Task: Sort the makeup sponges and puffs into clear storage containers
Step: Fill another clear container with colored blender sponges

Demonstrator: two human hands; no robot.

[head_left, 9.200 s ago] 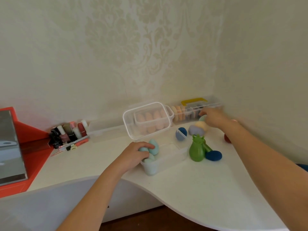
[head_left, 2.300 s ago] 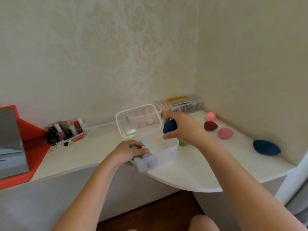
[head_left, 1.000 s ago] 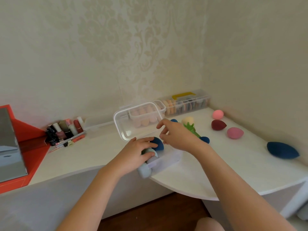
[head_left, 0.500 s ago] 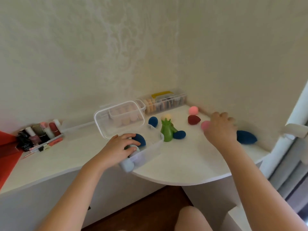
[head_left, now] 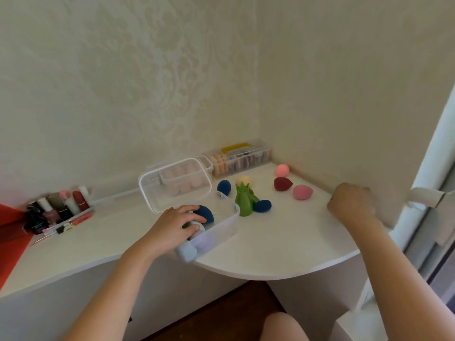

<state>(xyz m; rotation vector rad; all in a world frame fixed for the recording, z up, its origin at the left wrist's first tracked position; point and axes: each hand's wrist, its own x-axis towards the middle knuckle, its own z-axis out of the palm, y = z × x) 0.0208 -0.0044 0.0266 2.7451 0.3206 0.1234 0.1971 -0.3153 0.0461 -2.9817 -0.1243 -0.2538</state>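
Nearest to the camera a bare knee [head_left: 283, 326] shows under the rounded edge of the white bench [head_left: 270, 252]. At this front edge stands an open clear container [head_left: 222, 230], one corner reaching a little over the edge. The left hand [head_left: 176, 223] lies on its contents. Its fingers [head_left: 194, 209] are spread and only lightly bent; they rest on a pale blue sponge [head_left: 198, 227] and touch a navy sponge [head_left: 206, 213] inside the container. Another pale blue sponge [head_left: 187, 251] sits in the near corner.

Just beside the container, on its right, a green holder [head_left: 243, 201] stands upright, with a second navy sponge [head_left: 263, 206] lying against its foot. The right hand [head_left: 350, 205] is at the right end of the bench, close to the wall. Its fingers are curled downward, the back of the hand faces the camera, and I cannot tell if they hold something.

Farther back, the container's lid [head_left: 150, 190] stands open. Loose on the bench are a third navy sponge [head_left: 224, 187], a cream sponge [head_left: 243, 180], a maroon sponge [head_left: 282, 183], a pink sponge [head_left: 302, 191] and a light pink sponge [head_left: 282, 170]. Seen through the lid is a smaller clear box [head_left: 183, 184], which seems to hold peach sponges. In the corner by the wall is a long clear case [head_left: 256, 157] with a yellow handle, filled with puffs. At far left, small cosmetic bottles [head_left: 56, 207] stand together.
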